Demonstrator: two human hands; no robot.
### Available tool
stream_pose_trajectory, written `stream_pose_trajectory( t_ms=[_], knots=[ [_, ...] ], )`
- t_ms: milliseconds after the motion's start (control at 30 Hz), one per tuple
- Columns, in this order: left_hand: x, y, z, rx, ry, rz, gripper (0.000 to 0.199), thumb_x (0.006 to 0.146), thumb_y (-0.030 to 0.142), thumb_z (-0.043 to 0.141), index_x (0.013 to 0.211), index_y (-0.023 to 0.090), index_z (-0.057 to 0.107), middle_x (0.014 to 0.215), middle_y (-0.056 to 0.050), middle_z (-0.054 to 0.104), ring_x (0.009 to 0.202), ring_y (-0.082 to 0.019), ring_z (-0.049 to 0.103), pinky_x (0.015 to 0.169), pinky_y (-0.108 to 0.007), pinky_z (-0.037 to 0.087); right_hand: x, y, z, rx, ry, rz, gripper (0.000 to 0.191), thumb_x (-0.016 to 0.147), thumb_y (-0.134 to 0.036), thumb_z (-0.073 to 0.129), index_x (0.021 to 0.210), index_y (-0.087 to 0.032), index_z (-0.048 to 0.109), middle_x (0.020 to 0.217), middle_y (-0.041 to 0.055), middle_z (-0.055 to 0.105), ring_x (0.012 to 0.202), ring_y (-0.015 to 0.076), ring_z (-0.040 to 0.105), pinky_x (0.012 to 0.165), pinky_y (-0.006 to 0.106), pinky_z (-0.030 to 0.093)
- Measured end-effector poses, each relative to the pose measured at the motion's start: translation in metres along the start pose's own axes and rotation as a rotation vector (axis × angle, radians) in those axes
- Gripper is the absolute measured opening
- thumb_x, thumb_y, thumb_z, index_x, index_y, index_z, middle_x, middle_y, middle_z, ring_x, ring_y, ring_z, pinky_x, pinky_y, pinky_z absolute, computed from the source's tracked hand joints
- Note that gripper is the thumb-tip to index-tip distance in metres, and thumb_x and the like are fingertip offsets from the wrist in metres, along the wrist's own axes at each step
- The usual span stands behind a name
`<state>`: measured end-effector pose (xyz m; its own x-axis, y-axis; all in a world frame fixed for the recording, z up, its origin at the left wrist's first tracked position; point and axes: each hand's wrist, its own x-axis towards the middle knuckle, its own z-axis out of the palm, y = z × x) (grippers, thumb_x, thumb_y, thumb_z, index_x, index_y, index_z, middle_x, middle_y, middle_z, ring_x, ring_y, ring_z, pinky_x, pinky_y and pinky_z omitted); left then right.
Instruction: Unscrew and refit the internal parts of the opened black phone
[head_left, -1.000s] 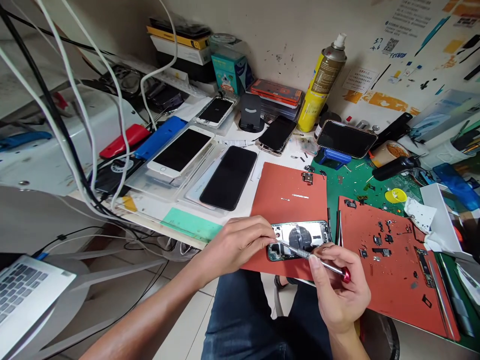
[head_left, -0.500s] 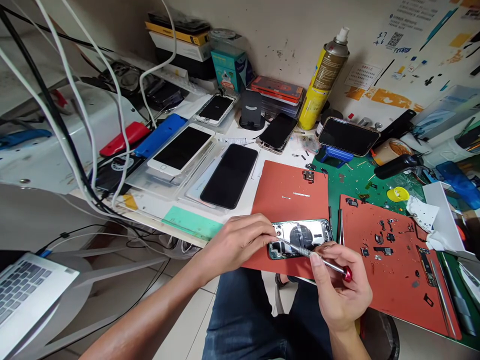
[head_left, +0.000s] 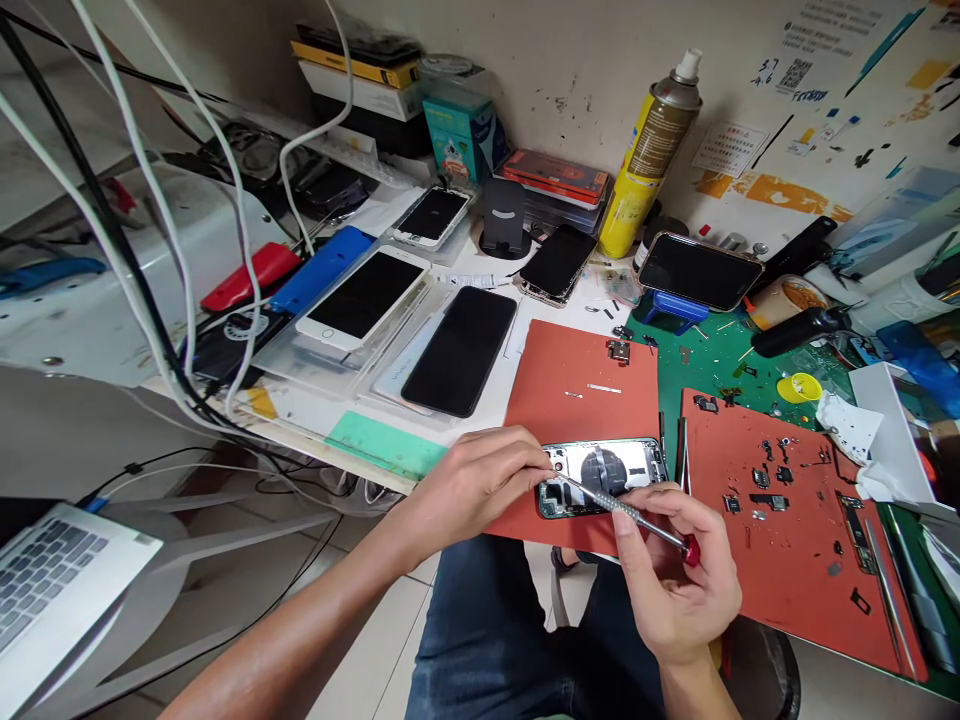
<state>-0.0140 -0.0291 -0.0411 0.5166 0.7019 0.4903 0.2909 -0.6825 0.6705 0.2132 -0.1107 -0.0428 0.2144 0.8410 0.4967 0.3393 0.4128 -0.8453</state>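
While opened phone point(head_left: 606, 466) lies between left hand point(head_left: 487, 475) and right hand point(head_left: 679, 575) | right clamped on tool point(head_left: 637, 517) | left's hold unclear

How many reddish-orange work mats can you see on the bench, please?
2: one mat lies under the opened phone, and the other mat lies to its right, with small parts on it.

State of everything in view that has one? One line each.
Phone housing, open, insides exposed
Red-capped screwdriver, gripped in right hand
Left hand, fingers at housing's left end
Small parts, loose, scattered on right red mat
Large black phone, screen dark
Phone on blue stand, propped, screen dark
Laptop, open
Yellow spray can, standing
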Motion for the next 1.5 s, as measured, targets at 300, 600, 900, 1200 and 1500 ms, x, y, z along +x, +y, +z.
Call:
stream_pose_trajectory(
  t_ms=[300, 600, 900, 1200, 1500],
  knots=[
    [0.001, 0.0, 0.0, 0.017, 0.006, 0.014, 0.01, 0.108, 0.01, 0.065, 0.11, 0.017, 0.073, 0.096, -0.005, 0.076, 0.082, -0.014, 0.072, 0.074, -0.026, 0.059, -0.004, 0.001, -0.003, -0.052, 0.012, 0.008, 0.033, 0.092, -0.006, 0.078, 0.121, -0.021, 0.071, 0.101, 0.0038, 0.077, 0.089, 0.0178, 0.08, 0.066, 0.022, 0.066],
    [0.0, 0.001, 0.001, 0.012, 0.014, -0.014, 0.008, 0.105, 0.018, 0.073, 0.113, 0.017, 0.072, 0.098, -0.005, 0.075, 0.079, -0.014, 0.07, 0.07, -0.026, 0.056, -0.005, 0.005, -0.003, -0.041, 0.041, 0.02, 0.029, 0.093, -0.01, 0.079, 0.118, -0.023, 0.072, 0.1, 0.0043, 0.078, 0.092, 0.0202, 0.081, 0.071, 0.027, 0.069],
    [0.006, 0.008, -0.006, 0.185, -0.156, 0.023, 0.072, 0.09, 0.063, 0.083, 0.142, 0.019, 0.061, 0.137, -0.017, 0.07, 0.125, -0.033, 0.066, 0.105, -0.052, 0.06, -0.01, 0.002, 0.001, -0.117, 0.338, -0.009, 0.033, 0.09, -0.005, 0.082, 0.118, -0.019, 0.071, 0.095, 0.003, 0.076, 0.083, 0.0179, 0.078, 0.071, 0.029, 0.067],
    [0.011, 0.011, -0.004, 0.324, -0.299, 0.088, 0.06, 0.103, 0.046, 0.076, 0.151, 0.014, 0.057, 0.134, -0.019, 0.07, 0.123, -0.035, 0.066, 0.103, -0.053, 0.064, -0.025, -0.009, 0.003, -0.412, 0.384, -0.196, 0.044, 0.086, -0.001, 0.085, 0.124, -0.017, 0.072, 0.093, 0.0039, 0.077, 0.079, 0.0193, 0.077, 0.065, 0.03, 0.067],
    [0.017, 0.007, 0.005, 0.282, -0.223, 0.129, 0.046, 0.102, 0.03, 0.074, 0.143, 0.015, 0.06, 0.124, -0.018, 0.068, 0.112, -0.032, 0.066, 0.095, -0.05, 0.064, -0.025, -0.005, 0.01, -0.44, 0.31, -0.184, 0.044, 0.089, -0.003, 0.084, 0.127, -0.02, 0.07, 0.095, 0.0033, 0.075, 0.076, 0.017, 0.073, 0.061, 0.028, 0.063]
  ],
)
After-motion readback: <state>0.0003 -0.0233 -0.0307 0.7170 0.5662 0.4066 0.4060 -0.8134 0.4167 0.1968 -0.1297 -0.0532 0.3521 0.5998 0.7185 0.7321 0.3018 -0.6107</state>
